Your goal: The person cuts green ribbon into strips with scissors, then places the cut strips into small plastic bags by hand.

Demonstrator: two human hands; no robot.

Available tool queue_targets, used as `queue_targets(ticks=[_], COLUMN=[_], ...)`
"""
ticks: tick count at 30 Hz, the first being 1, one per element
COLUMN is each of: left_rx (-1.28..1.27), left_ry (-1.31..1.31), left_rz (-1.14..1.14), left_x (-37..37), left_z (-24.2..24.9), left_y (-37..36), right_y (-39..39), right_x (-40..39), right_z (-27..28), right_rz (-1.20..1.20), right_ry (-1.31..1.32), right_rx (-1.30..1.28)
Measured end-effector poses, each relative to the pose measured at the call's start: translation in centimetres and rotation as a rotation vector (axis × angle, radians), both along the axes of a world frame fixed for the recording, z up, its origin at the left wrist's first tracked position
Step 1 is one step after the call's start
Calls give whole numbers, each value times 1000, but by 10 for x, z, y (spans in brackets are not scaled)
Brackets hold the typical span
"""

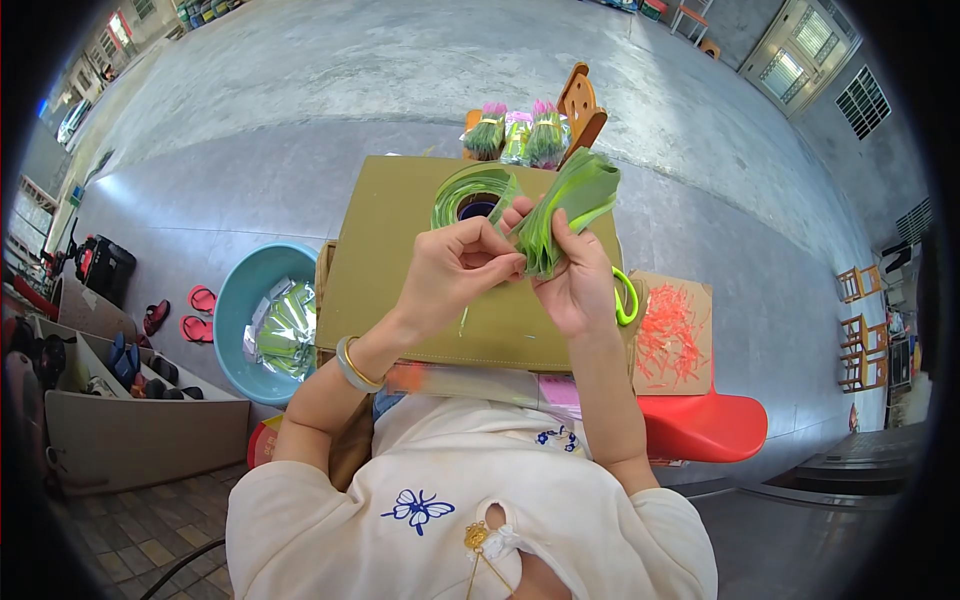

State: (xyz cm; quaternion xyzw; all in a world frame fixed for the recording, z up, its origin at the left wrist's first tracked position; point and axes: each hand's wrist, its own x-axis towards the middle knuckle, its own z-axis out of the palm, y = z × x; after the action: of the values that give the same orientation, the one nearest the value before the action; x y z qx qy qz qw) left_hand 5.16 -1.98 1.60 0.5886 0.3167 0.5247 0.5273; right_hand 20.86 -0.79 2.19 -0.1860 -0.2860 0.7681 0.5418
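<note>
My right hand (577,278) grips a fan-like bundle of folded green ribbon (572,208) between thumb and fingers, its wide end tilted up and to the right. Close against the bundle's lower left edge, my left hand (463,262) has thumb and forefinger pinched together; whatever sits in that pinch is too small to make out. Behind the hands, a roll of green ribbon (450,196) with a dark core lies on the olive table mat (390,225). Lime-green scissors (627,297) show one handle loop beside my right wrist, with the rest hidden.
A blue basin (233,305) with wrapped green pieces stands left of the table. Right of it, red-orange strips (673,335) lie on cardboard (650,375) above a red stool (715,425). Tied green-and-pink bundles (545,135) rest on a wooden chair (580,105) beyond the table.
</note>
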Motion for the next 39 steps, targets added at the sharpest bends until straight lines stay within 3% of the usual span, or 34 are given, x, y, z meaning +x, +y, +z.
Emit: queue_targets(ticks=[4, 8, 13, 16, 19, 20, 22, 25, 28, 39], left_rx=[-120, -100, -266, -301, -173, -40, 223, 681, 837, 581], left_ry=[-177, -92, -50, -16, 331, 272, 152, 277, 508, 391], left_rz=[41, 37, -45, -87, -129, 3, 266, 506, 553, 437], left_x=[7, 6, 2, 2, -13, -13, -13, -20, -21, -24], left_z=[5, 5, 5, 9, 18, 21, 28, 43, 55, 54], left_y=[-6, -5, 1, -1, 3, 3, 4, 9, 2, 6], right_y=[-4, -6, -9, -4, -1, 0, -3, -9, -12, -14], right_x=[-18, -27, -31, -29, -17, -12, -4, -7, -11, -9], right_z=[-1, -6, 4, -3, -3, 0, 2, 1, -1, -5], right_rz=[-293, -451, -480, -378, -250, -206, -188, -231, -274, -269], right_ry=[-190, -327, -236, -162, -154, -158, -396, -690, -850, -969], right_rx=[140, 291, 312, 331, 339, 335, 342, 433, 539, 692])
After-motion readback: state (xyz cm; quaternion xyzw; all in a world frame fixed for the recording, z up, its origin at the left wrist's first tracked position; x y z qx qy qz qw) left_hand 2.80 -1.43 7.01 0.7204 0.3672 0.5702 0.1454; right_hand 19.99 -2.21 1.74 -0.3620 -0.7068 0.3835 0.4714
